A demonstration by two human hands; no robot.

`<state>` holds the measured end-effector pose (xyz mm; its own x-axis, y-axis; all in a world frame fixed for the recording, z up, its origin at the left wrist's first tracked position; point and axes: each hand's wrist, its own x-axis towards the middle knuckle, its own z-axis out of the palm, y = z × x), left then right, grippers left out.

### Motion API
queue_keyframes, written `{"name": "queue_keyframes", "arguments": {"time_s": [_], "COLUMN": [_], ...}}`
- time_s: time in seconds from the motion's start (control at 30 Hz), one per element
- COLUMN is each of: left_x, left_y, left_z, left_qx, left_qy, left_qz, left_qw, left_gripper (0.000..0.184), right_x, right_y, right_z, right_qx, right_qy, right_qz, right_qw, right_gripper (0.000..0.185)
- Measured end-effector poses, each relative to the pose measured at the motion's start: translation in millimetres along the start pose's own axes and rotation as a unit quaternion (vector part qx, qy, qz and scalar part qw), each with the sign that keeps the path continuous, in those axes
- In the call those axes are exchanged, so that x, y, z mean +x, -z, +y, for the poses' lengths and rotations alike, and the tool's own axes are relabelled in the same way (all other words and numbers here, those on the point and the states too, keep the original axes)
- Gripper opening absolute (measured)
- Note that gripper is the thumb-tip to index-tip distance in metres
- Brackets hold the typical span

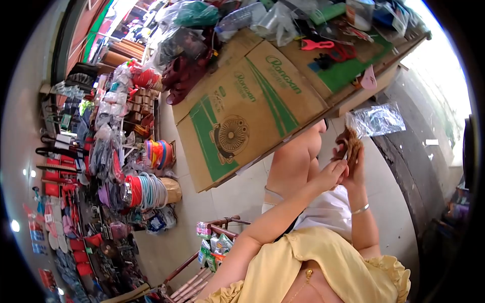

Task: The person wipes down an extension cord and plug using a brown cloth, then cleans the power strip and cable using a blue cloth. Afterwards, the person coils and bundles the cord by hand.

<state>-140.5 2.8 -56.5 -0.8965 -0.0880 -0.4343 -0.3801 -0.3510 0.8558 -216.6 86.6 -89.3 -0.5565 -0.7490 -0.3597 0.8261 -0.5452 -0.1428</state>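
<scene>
My right hand (357, 169), with a bracelet on its wrist, holds a brown, fibrous-looking item (355, 147) upright between its fingers. Close against it, my left hand (333, 174) has its fingers pinched together near the item's lower part; what they grip is too small to make out. A clear, crinkled plastic bag (379, 119) sticks out to the right from the top of the brown item. Both hands are in front of my body, above the white cloth on my lap (328, 214).
A cardboard-covered table (273, 96) carries plastic bags, a bottle (240, 20) and red scissors (342, 52). Bare legs (295, 161) show beside it. Shelved goods and coiled hoses (151, 190) stand at the left, with a small rack (222, 224) below.
</scene>
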Motion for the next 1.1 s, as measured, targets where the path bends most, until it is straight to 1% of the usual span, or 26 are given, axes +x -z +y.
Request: {"name": "queue_keyframes", "arguments": {"time_s": [0.07, 0.1, 0.13, 0.17, 0.2, 0.23, 0.27, 0.33, 0.37, 0.4, 0.47, 0.5, 0.53, 0.6, 0.63, 0.67, 0.7, 0.73, 0.77, 0.8, 0.87, 0.9, 0.93, 1.0, 1.07, 1.1], "left_x": [1, -3, -6, -10, -13, -15, -14, -9, -10, -11, -31, -37, -39, -46, -51, -61, -76, -89, -96, -101, -107, -108, -107, -109, -108, -106], "left_y": [2, 1, 2, 3, 4, 2, 3, 6, 6, 5, -6, -4, -4, -8, -9, -10, -9, -8, -9, -12, -19, -23, -24, -23, -17, -11], "left_z": [2, 11, 14, 16, 17, 18, 16, 10, 3, -7, -11, -24, -20, -18, -21, -23, -13, -3, 2, 6, 19, 29, 36, 39, 39, 36], "left_qx": [-0.18, -0.201, -0.2, -0.216, -0.232, -0.266, -0.267, -0.308, -0.31, -0.268, -0.147, -0.166, -0.162, -0.184, -0.139, -0.143, -0.076, -0.006, -0.005, 0.005, 0.015, 0.049, 0.085, 0.108, 0.138, 0.193], "left_qy": [0.119, 0.129, 0.122, 0.148, 0.172, 0.18, 0.177, 0.178, 0.175, 0.191, 0.197, 0.197, 0.19, 0.179, 0.151, 0.152, 0.136, 0.12, 0.117, 0.111, 0.108, 0.099, 0.084, 0.067, 0.049, 0.035], "left_qz": [-0.025, -0.018, -0.015, -0.008, -0.001, 0.009, 0.01, 0.052, 0.051, 0.051, 0.055, 0.044, 0.045, 0.052, 0.038, 0.037, 0.011, -0.012, -0.009, -0.028, -0.056, -0.055, -0.052, -0.055, -0.057, -0.057], "left_qw": [0.976, 0.971, 0.972, 0.965, 0.957, 0.947, 0.947, 0.933, 0.933, 0.943, 0.968, 0.965, 0.967, 0.965, 0.978, 0.977, 0.988, 0.993, 0.993, 0.993, 0.992, 0.992, 0.992, 0.99, 0.988, 0.979], "left_gripper": [0.039, 0.038, 0.038, 0.039, 0.039, 0.039, 0.039, 0.038, 0.038, 0.038, 0.035, 0.032, 0.032, 0.031, 0.033, 0.033, 0.035, 0.036, 0.036, 0.037, 0.038, 0.038, 0.039, 0.039, 0.039, 0.036], "right_x": [-7, -13, -5, 7, 14, 17, 24, 47, 59, 72, 96, 93, 96, 90, 98, 107, 106, 115, 124, 119, 134, 127, 123, 126, 122, 116], "right_y": [-14, -29, -17, 7, 7, 1, 8, 29, 33, 48, 82, 77, 69, 59, 82, 103, 106, 130, 156, 143, 185, 154, 149, 145, 137, 125], "right_z": [15, 19, 19, 20, 20, 19, 18, 20, 26, 18, -9, -10, -8, -9, -17, -32, -47, -66, -86, -88, -112, -112, -121, -133, -136, -133], "right_qx": [-0.039, -0.005, -0.008, -0.039, -0.071, -0.064, -0.066, -0.078, -0.058, -0.063, 0.018, -0.069, -0.085, -0.111, -0.082, -0.054, -0.125, -0.122, -0.119, -0.177, -0.158, -0.138, -0.179, -0.2, -0.201, -0.161], "right_qy": [-0.058, -0.098, -0.101, -0.118, -0.135, -0.131, -0.133, -0.139, -0.097, -0.096, -0.072, -0.03, -0.004, -0.031, -0.03, -0.03, 0.032, 0.047, 0.063, 0.093, 0.122, 0.115, 0.096, 0.115, 0.096, 0.063], "right_qz": [0.041, 0.06, 0.054, 0.04, 0.025, 0.1, 0.098, 0.111, 0.171, 0.168, 0.172, 0.206, 0.22, 0.277, 0.27, 0.26, 0.272, 0.276, 0.281, 0.291, 0.212, 0.319, 0.304, 0.293, 0.273, 0.278], "right_qw": [0.997, 0.993, 0.993, 0.991, 0.988, 0.984, 0.984, 0.981, 0.979, 0.979, 0.982, 0.976, 0.972, 0.954, 0.959, 0.964, 0.954, 0.952, 0.95, 0.936, 0.957, 0.931, 0.931, 0.928, 0.936, 0.945], "right_gripper": [0.06, 0.061, 0.061, 0.058, 0.054, 0.042, 0.042, 0.033, 0.027, 0.027, 0.023, 0.019, 0.021, 0.022, 0.022, 0.023, 0.028, 0.031, 0.035, 0.035, 0.028, 0.019, 0.016, 0.012, 0.013, 0.014]}}
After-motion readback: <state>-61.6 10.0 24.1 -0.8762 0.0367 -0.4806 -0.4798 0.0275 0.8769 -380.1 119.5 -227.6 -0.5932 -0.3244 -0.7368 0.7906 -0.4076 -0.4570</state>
